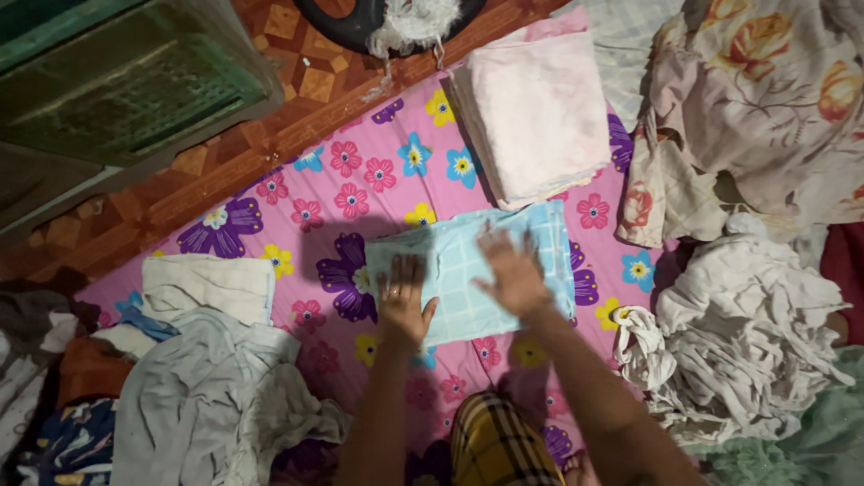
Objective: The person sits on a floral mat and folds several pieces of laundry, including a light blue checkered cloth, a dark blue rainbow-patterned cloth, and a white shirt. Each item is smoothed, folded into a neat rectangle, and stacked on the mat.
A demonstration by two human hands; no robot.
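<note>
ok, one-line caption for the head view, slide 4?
Both hands, left hand and right hand, press flat on a folded light-blue cloth on a pink flowered sheet.

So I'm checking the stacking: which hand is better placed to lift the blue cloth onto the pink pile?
Probably the right hand: it lies on the blue cloth nearer the pink pile; the left hand is farther.

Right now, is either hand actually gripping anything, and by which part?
Nothing is gripped. Both the left hand and right hand lie flat, palms down, on top of the folded light-blue checked cloth.
</note>
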